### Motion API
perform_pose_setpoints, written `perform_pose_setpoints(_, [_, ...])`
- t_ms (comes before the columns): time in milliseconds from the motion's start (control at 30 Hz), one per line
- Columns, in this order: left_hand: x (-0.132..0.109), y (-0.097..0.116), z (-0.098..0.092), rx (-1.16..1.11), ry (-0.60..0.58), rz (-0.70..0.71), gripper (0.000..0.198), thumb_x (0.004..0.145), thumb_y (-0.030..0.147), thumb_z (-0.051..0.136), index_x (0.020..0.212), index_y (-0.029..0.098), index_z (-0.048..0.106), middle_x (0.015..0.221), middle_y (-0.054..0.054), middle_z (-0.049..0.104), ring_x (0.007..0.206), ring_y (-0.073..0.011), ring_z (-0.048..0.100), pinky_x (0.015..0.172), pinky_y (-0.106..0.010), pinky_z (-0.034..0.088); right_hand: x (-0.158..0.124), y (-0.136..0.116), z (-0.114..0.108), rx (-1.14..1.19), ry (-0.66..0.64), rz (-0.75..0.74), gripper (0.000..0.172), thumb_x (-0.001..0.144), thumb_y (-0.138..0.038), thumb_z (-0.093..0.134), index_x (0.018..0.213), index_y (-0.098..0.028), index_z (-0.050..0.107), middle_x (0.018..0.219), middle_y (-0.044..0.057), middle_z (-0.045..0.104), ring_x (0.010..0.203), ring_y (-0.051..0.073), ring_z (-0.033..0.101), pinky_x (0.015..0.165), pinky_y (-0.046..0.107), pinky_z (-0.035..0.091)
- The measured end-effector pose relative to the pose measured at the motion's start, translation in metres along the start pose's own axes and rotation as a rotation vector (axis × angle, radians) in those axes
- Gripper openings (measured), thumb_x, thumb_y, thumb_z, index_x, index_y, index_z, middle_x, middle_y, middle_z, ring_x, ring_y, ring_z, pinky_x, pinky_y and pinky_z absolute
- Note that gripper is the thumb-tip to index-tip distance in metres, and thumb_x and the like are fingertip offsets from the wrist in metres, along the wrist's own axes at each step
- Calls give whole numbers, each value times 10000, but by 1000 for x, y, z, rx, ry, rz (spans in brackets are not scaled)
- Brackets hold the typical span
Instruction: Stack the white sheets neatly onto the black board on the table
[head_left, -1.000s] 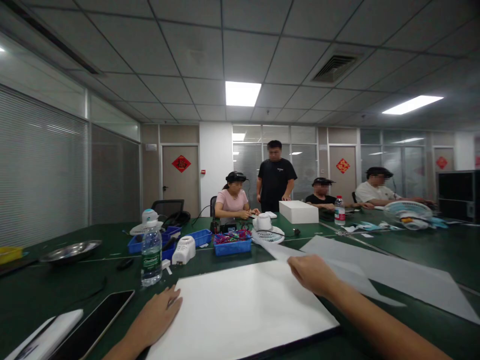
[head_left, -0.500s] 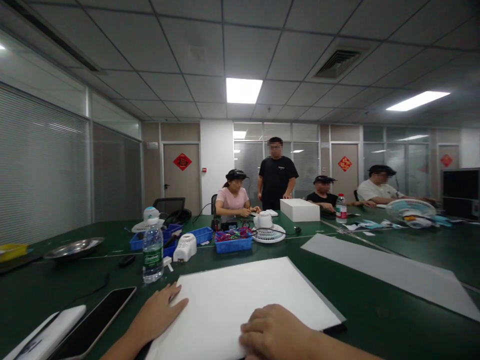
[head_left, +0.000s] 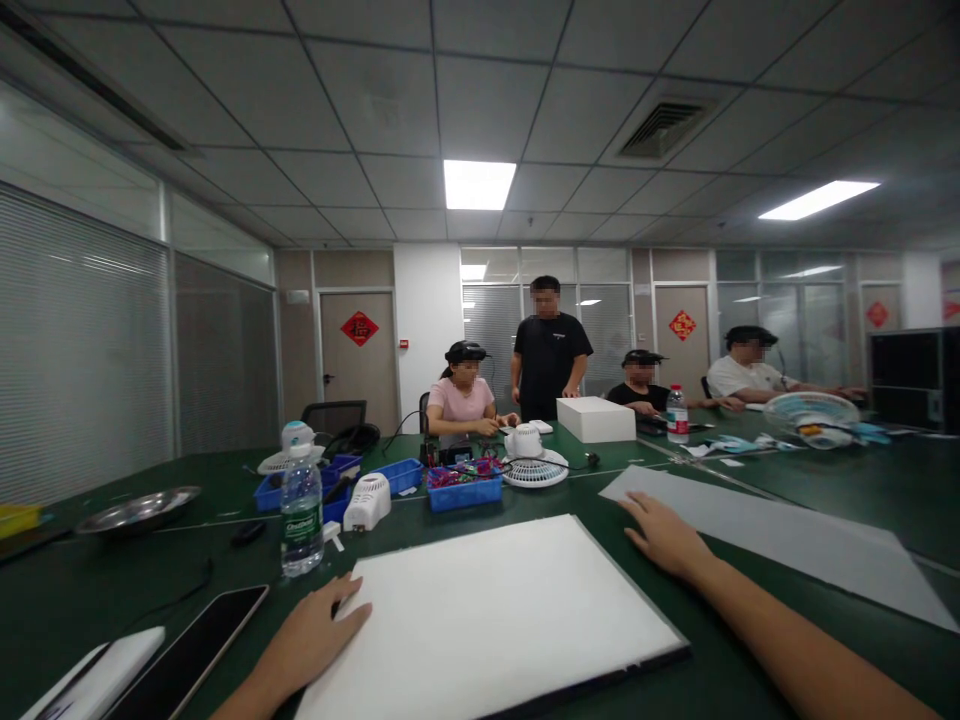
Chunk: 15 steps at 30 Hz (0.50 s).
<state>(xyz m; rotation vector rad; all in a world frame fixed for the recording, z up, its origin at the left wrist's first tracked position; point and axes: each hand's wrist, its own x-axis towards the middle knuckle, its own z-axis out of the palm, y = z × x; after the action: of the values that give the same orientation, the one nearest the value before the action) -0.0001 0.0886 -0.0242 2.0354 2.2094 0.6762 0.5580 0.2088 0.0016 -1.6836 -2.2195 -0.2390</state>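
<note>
A flat white rectangular panel (head_left: 487, 610) with a dark underside lies on the table in front of me. At its left edge rests my left hand (head_left: 313, 622), fingers stretched forward and thumb laid over the white surface. My right hand (head_left: 667, 535) is off the panel, fingers apart, reaching to the left end of a long translucent sheet (head_left: 780, 535). The fingertips overlap the sheet's near edge; whether they press on it I cannot tell.
A water bottle (head_left: 302, 515) stands just beyond my left hand, and a phone (head_left: 191, 655) lies to its left. Farther back are a white fan part (head_left: 367, 503), a blue tray of wires (head_left: 465, 492), a white fan (head_left: 535, 468) and a white box (head_left: 596, 420). Several people are across the table.
My right hand has left the white panel's near part and moved right and forward to the translucent sheet, its fingers spreading. My left hand has stayed at the panel's left edge.
</note>
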Motion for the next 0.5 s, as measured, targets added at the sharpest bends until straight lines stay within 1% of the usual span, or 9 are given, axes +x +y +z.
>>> perform_pose_setpoints(33, [0,0,0,-4,6,0,743,799,588,491,1334,88,614,1457,-137,531,1367,-302,486,1160,-416,344,-2,21,1,-30,-13,91,545,925,-316,487,1406,-61,495,1494,253,393,1391,357,370,1128,525,291])
perform_pose_setpoints(100, [-1,-1,-1,-13,18,-2,734,806,600,481,1324,100,625,1446,-128,548,1355,-299,502,1153,-412,356,-7,54,3,-74,-58,239,521,957,-354,466,1361,-30,521,1430,294,445,1330,389,443,1061,564,363])
perform_pose_setpoints(133, [-1,-2,-1,-18,22,-4,729,807,603,482,1318,105,631,1439,-126,557,1349,-298,510,1151,-411,360,-9,65,3,-87,-87,286,492,976,-379,457,1323,-43,551,1373,278,506,1272,372,505,1021,555,408])
perform_pose_setpoints(167, [-1,-2,-1,-22,25,-6,723,807,604,484,1312,108,637,1431,-125,567,1344,-297,516,1149,-409,364,-10,73,3,-97,-117,312,456,989,-400,461,1280,-70,580,1308,237,566,1203,334,563,984,528,449])
perform_pose_setpoints(233, [-1,-1,-1,-30,27,-6,714,810,605,484,1303,114,645,1417,-121,583,1337,-293,524,1146,-403,368,-8,80,2,-114,-161,318,380,987,-423,510,1203,-127,610,1195,133,631,1078,245,621,929,460,504])
perform_pose_setpoints(300, [-1,-1,-1,-35,27,-2,709,817,606,477,1304,118,644,1413,-114,590,1338,-288,524,1148,-396,367,-3,74,1,-145,-174,301,337,966,-412,571,1171,-148,610,1154,80,632,1021,202,625,900,426,525])
perform_pose_setpoints(367, [-1,0,-1,-35,27,2,707,824,603,469,1308,117,640,1415,-115,589,1342,-288,520,1150,-396,362,2,58,-1,-182,-161,275,325,956,-392,592,1168,-146,607,1155,80,624,1010,201,623,883,419,534])
perform_pose_setpoints(433, [-1,-1,0,-30,28,5,709,830,597,463,1318,110,631,1422,-125,580,1347,-293,514,1154,-408,355,6,34,-3,-212,-133,236,322,955,-393,594,1156,-142,609,1143,81,626,1003,199,623,879,415,534])
perform_pose_setpoints(500, [-2,-2,0,-21,26,11,715,839,595,451,1325,101,623,1429,-137,573,1353,-298,507,1159,-422,346,6,2,-5,-226,-97,177,318,961,-403,581,1131,-137,614,1092,73,638,966,189,629,868,407,532])
